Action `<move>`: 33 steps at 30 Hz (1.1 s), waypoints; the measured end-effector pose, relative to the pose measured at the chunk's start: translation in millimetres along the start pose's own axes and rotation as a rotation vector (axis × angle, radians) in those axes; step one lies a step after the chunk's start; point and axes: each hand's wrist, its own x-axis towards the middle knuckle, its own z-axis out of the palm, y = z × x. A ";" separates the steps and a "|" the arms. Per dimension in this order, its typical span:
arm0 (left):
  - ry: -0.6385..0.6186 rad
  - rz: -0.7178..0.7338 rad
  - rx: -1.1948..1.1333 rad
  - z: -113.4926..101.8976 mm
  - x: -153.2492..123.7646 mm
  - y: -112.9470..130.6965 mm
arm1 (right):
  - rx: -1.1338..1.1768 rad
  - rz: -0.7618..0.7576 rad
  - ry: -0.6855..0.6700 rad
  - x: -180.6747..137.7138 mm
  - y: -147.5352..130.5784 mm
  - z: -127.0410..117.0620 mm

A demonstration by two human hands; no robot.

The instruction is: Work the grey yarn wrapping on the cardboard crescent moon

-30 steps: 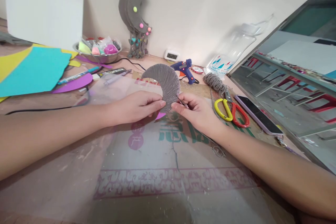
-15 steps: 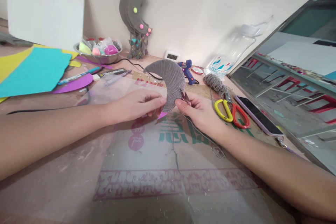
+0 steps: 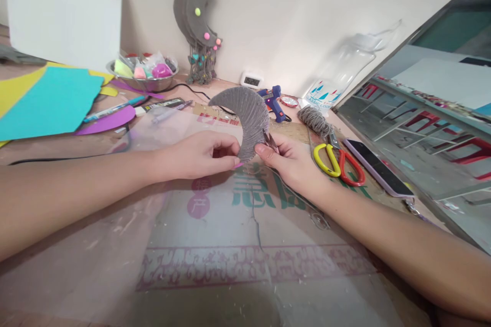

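Observation:
A crescent moon wrapped in grey yarn stands upright between my two hands. My left hand is closed, thumb and forefinger pinching at the crescent's lower end, where a sliver of purple shows. On the other side my right hand grips the lower edge with the thumb in front. A small dark two-pointed tool sticks up from the right fingers; its kind I cannot make out. Grey yarn trails from beneath the right hand over the plastic-covered board.
Yellow-and-red-handled scissors, a phone, a yarn ball and a blue glue gun lie to the right and behind. A clear jar leans there. At left are coloured sheets and a metal bowl.
My left thumb has slid down to the crescent's lower end and the fingers have curled rounder. Less purple shows. The crescent has shifted slightly left; my right hand keeps its grip.

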 end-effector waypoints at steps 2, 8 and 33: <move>-0.003 0.017 0.017 -0.2 -0.7 0.3 | 0.016 -0.002 -0.001 0.0 -0.1 0.0; 0.023 0.033 0.084 -1.6 0.8 -0.4 | 0.029 0.020 -0.007 1.5 1.0 -0.6; 0.140 -0.030 0.211 -0.6 0.2 5.3 | -0.143 0.038 -0.030 -1.0 1.0 1.2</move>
